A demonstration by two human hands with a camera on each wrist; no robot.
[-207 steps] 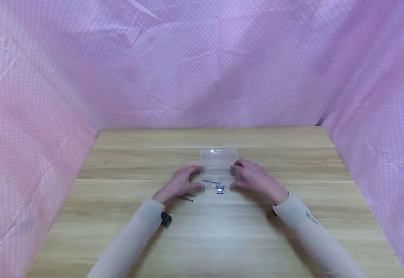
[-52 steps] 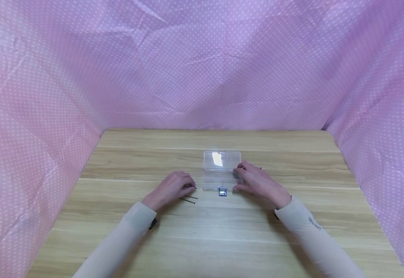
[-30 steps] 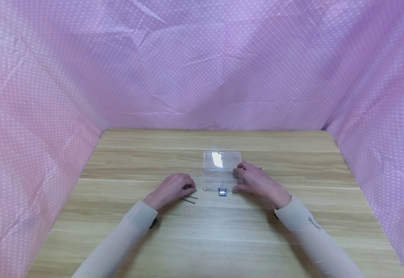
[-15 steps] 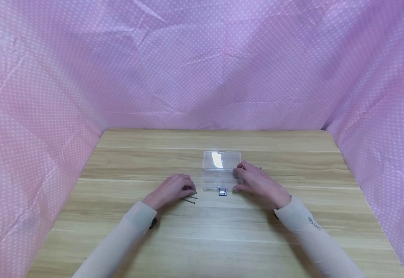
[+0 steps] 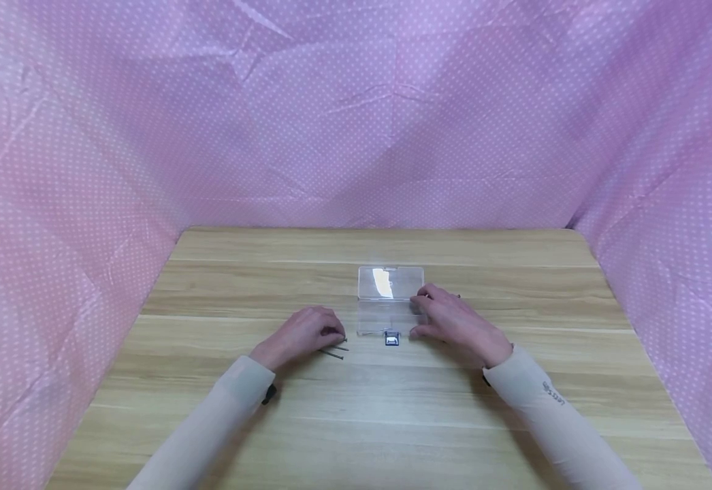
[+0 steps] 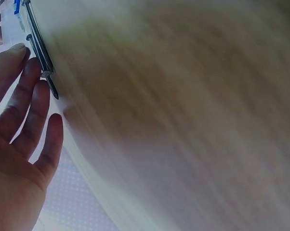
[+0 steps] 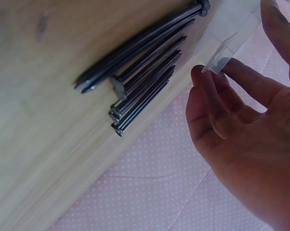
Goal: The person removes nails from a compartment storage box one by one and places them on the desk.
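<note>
A hinged clear plastic box (image 5: 386,310) lies open in mid-table, its lid (image 5: 410,283) folded back and a small blue-edged latch (image 5: 392,339) at the front. A thin dark nail shows along its front left wall. Thumb and fingers of my right hand (image 5: 457,323) hold the box's right end; in the right wrist view the fingertips (image 7: 198,72) are at its clear corner. Left of the box, my left hand (image 5: 301,333) pinches a nail, its head (image 5: 345,339) poking past the fingertips. Loose nails (image 5: 333,354) lie right below it, also in the left wrist view (image 6: 38,36).
Several dark nails (image 7: 142,43) lie side by side on the table beyond my right hand; one end (image 5: 459,296) peeks out in the head view. The wooden table (image 5: 368,422) is walled by pink dotted cloth (image 5: 386,122) at the back and sides.
My left hand has gone from the box's left end to the nails. Over the last second or so the pinched nail came slightly nearer the loose ones. My right hand stays on the box.
</note>
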